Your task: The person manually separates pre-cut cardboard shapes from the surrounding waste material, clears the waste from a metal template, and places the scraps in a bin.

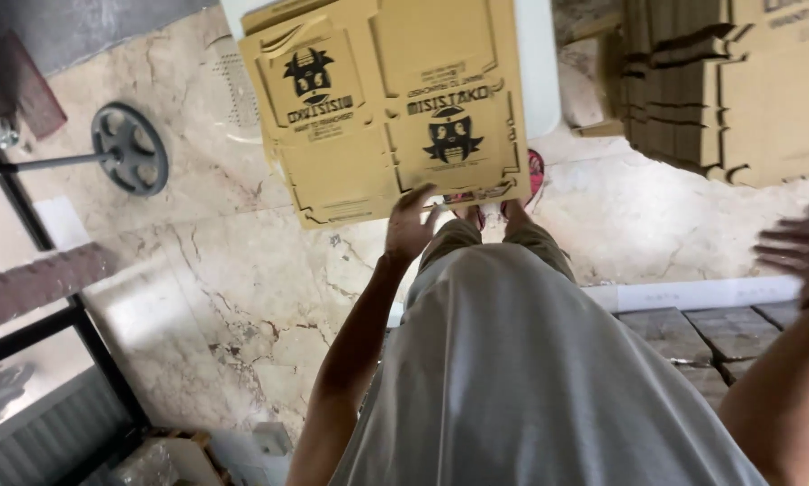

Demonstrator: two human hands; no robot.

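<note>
My left hand grips the near edge of a flat, unfolded brown cardboard box blank printed with black logos, holding it out in front of me over a white surface. Out at the right edge, my right hand hangs in the air with fingers spread, blurred, holding nothing. A dark band sits on that wrist. My grey shirt fills the lower middle of the view, and my feet in reddish sandals show below the blank.
A tall stack of flat brown cardboard blanks stands at the upper right. A barbell with a round weight plate lies on the marble floor at left. A black metal frame runs along the left. Grey pavers at right.
</note>
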